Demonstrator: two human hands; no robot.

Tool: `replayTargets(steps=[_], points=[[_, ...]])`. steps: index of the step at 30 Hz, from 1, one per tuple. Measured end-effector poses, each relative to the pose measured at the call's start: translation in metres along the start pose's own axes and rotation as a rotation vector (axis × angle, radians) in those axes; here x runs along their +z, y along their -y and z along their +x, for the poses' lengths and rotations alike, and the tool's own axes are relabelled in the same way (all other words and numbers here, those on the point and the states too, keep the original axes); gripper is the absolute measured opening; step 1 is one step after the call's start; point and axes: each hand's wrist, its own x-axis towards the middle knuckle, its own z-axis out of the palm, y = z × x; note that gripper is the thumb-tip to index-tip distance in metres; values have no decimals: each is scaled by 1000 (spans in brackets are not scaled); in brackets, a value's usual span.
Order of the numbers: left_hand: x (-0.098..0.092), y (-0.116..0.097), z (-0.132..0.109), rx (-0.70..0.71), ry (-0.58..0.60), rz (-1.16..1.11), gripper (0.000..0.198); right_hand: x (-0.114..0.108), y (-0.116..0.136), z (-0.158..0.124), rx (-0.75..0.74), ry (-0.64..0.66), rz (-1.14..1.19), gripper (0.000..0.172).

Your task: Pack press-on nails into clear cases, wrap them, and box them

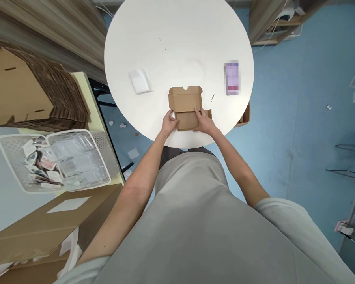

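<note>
A small brown cardboard box (187,103) lies partly folded on the white round table (183,43), its notched lid spread away from me and a flap sticking out on the right. At its left side, my left hand (169,123) pinches the near wall between thumb and fingers. On the opposite side my right hand (205,121) grips the right wall, thumb over the box and fingers around the edge. Left of the box lies a white, translucent plastic packet (140,82). A blurred purple item (232,78) rests to the right.
Stacked flat cardboard (62,90) stands on a side table at my left. Near it are two white baskets (49,135), one with small cards, one with clear plastic packs. A large carton (85,201) sits closer. A brown box (245,116) shows below the round table's right edge.
</note>
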Motion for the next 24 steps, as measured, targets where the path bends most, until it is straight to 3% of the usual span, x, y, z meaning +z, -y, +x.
replayTargets(steps=[3,12,15,19,24], points=[[-1,4,4,-81,10,-149,69,2,-2,1,6,-14,33,146],[6,5,4,-66,-33,-220,68,1,-8,-2,-48,-101,136,134],[7,6,5,-68,-36,-230,68,-9,-22,-12,-48,-253,272,113],[5,9,7,-61,-21,-228,71,-24,-52,-27,101,-457,365,81],[4,12,8,-50,-6,-218,71,-20,-69,-39,257,-356,394,44]])
